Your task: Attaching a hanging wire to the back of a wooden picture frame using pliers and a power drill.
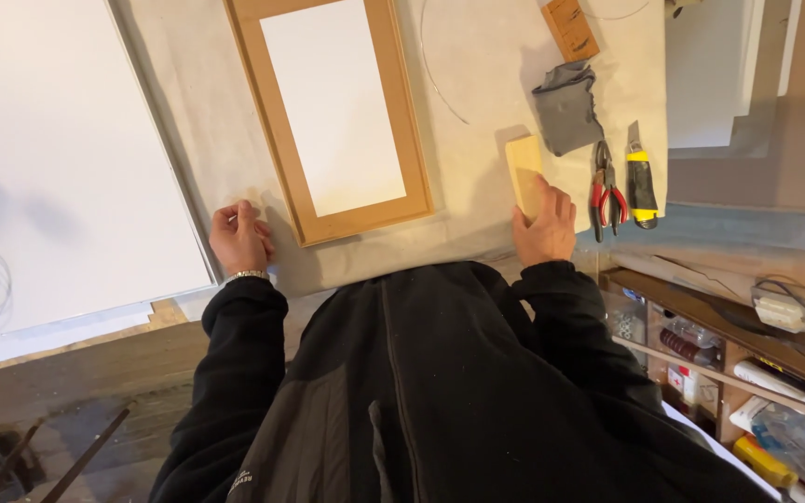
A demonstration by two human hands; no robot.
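A wooden picture frame [274, 112] with a white panel inside lies flat on the paper-covered table [477, 74]. My left hand [239, 237] rests as a loose fist on the paper just left of the frame's near corner, holding nothing that I can see. My right hand [544, 226] grips the near end of a pale wooden block [522, 160] that lies on the paper to the right of the frame. My black jacket hides the table's near edge.
Red-handled pliers [607, 196] and a yellow-black utility knife [641, 182] lie right of the block. A grey cloth [567, 107] and a small wooden piece [569, 28] are farther back. A large white board [58, 158] lies left. Shelves with bottles [738, 363] stand at lower right.
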